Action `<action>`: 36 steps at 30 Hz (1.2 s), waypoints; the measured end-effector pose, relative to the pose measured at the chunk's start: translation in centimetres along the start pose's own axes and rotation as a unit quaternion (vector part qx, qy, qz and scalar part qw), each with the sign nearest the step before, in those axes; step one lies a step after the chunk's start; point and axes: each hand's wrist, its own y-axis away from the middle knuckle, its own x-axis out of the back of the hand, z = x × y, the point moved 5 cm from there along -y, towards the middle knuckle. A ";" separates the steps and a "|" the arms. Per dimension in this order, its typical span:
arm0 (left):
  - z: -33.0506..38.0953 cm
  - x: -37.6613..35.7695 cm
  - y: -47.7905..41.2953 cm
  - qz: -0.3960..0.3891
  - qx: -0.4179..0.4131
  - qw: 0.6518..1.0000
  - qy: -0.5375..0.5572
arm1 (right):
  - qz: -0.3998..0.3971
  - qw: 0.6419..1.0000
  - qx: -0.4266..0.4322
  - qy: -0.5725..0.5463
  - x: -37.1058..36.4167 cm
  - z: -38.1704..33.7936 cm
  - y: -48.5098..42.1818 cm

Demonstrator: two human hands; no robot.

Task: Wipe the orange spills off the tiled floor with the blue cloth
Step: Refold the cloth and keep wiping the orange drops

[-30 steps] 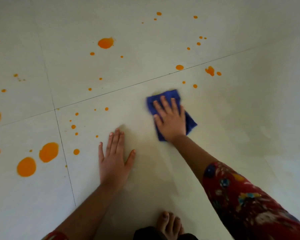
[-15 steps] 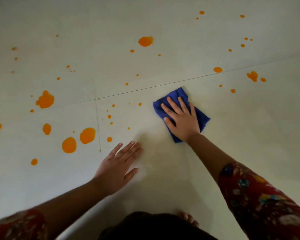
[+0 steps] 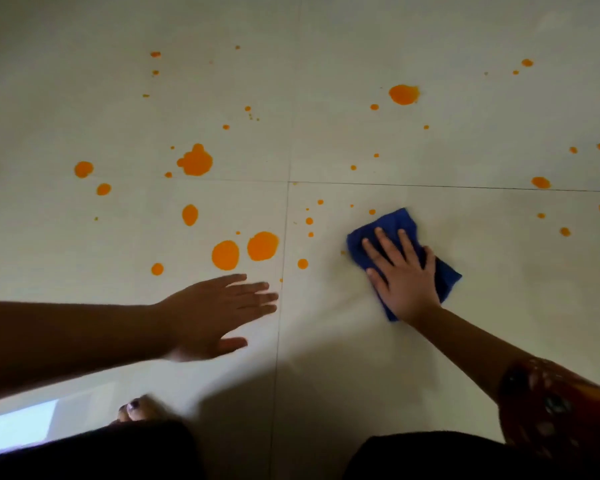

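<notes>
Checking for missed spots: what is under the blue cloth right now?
The blue cloth lies on the tiled floor, pressed by the right hand. Whether orange lies beneath cannot be seen, as the cloth covers it; a small orange drop shows just beyond its far edge.

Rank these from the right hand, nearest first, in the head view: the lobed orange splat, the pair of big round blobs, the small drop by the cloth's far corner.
1. Small drop, just beyond the far-left corner of the blue cloth.
2. Pair of round blobs, well to the left.
3. Lobed splat, farther left and farther away.
</notes>
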 end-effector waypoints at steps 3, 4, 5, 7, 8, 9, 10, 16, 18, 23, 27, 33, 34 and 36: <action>-1.7 -1.7 0.8 -0.005 0.085 0.995 0.047 | -0.044 0.946 0.308 0.089 -1.2 -5.9 3.4; -2.0 -2.4 0.8 -0.001 0.117 0.991 0.073 | -0.063 0.912 0.389 0.116 -1.5 -6.5 4.8; -1.8 -3.1 0.7 0.005 0.145 0.984 0.101 | -0.068 0.890 0.434 0.124 -1.3 -6.7 5.6; -1.3 -5.0 0.7 0.031 0.191 0.965 0.177 | -0.079 0.885 0.441 0.131 -0.2 -6.5 5.3; -1.2 -5.9 0.8 0.034 0.208 0.954 0.212 | -0.087 0.885 0.435 0.141 0.2 -6.5 4.8; -1.0 -6.4 0.9 0.045 0.226 0.943 0.239 | -0.092 0.886 0.429 0.148 0.3 -6.6 4.3; -0.8 -6.9 1.1 0.059 0.240 0.934 0.256 | -0.104 0.890 0.418 0.152 0.3 -6.8 4.0; -2.0 -9.3 4.5 0.167 0.299 0.890 0.302 | -0.086 0.965 0.218 0.113 -0.5 -11.2 1.2; -3.2 -10.0 5.4 0.201 0.322 0.879 0.288 | -0.063 0.983 0.153 0.074 -1.3 -13.9 1.0; -5.6 -10.9 6.7 0.234 0.349 0.875 0.240 | -0.081 0.920 0.380 0.050 -3.0 -15.2 6.1; -6.6 -11.3 7.0 0.230 0.344 0.885 0.215 | -0.043 0.975 0.218 0.023 -1.8 -10.6 1.1; -6.9 -11.0 7.1 0.243 0.367 0.873 0.212 | 0.013 0.987 0.162 0.005 -1.8 -19.2 -3.8; -7.1 -10.7 7.3 0.247 0.366 0.873 0.207 | -0.010 0.975 0.219 0.025 -2.2 -19.9 -2.7; -7.7 -10.3 8.0 0.255 0.359 0.876 0.194 | -0.058 0.937 0.337 0.063 -2.3 -19.0 -0.6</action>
